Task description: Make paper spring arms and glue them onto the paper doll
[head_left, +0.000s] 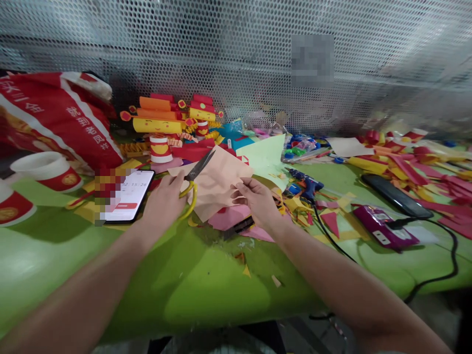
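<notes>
The left hand (165, 199) curls beside the yellow-handled scissors (192, 189), its grip unclear. The right hand (259, 202) pinches the pale pink paper (217, 179).

You get moderate light with pale glare on the bench (206, 290) at left, soft arm shadows, and wide-angle bending toward the edges.

Just left of the left hand (165, 199), the phone (130, 194) shows digits ending "2 : 15 : 26", those before them pixelated. Farther left and beyond that hand, white Chinese characters stand on the red bag (79, 115), slanted and blurred; they seem to read "买三金" and "就到老凤祥". The round gold emblems on the white-and-red cups (55, 167), also to its left, are illegible
</notes>
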A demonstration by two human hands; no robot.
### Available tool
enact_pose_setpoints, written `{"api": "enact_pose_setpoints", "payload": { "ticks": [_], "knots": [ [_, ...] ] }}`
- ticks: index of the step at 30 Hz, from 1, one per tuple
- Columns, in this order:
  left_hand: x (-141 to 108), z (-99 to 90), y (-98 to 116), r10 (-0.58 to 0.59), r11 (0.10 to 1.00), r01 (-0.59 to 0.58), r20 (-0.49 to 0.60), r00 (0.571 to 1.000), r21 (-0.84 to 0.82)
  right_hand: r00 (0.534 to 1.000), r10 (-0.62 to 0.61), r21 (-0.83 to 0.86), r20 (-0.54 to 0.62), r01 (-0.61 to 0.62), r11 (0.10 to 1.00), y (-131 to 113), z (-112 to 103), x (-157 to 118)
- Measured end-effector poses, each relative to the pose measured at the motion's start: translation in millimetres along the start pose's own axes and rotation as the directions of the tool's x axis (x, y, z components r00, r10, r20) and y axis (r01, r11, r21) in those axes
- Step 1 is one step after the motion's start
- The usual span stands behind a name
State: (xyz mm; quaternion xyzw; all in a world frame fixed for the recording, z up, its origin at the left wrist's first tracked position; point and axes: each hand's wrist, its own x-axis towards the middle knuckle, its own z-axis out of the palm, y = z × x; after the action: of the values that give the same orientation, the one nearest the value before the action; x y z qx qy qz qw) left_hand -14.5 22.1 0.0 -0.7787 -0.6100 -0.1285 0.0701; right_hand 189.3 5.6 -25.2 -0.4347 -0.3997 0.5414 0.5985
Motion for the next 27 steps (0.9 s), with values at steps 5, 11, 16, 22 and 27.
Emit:
{"api": "enact_pose_setpoints", "payload": {
  "ticks": [5,11,16,22,27],
  "knots": [
    [7,8.3,-12,-0.037,0.999,0.037,0.119,0.992,0.007,0.998,0.018,0.02,0.058,-0.019,1.0,1,-2,1],
    [2,5.8,-6,0.072,0.994,-0.077,-0.074,0.995,-0.076,0.989,0.041,0.041,0.14,-0.048,0.998,0,-4,4],
    [-8,0.4,24,0.194,0.789,-0.173,-0.029,0.981,-0.59,0.959,0.091,0.005,0.269,-0.096,0.995,-1,-5,2],
    [18,-14.9,47,0.406,0.685,-0.31,-0.009,0.914,-0.66,0.939,0.098,0.019,0.328,-0.111,0.994,-7,-5,0],
    [37,-16.1,50,0.507,0.653,-0.341,0.057,0.86,-0.676,0.929,0.119,0.033,0.349,-0.139,0.99,-12,-11,4]
  ]
}}
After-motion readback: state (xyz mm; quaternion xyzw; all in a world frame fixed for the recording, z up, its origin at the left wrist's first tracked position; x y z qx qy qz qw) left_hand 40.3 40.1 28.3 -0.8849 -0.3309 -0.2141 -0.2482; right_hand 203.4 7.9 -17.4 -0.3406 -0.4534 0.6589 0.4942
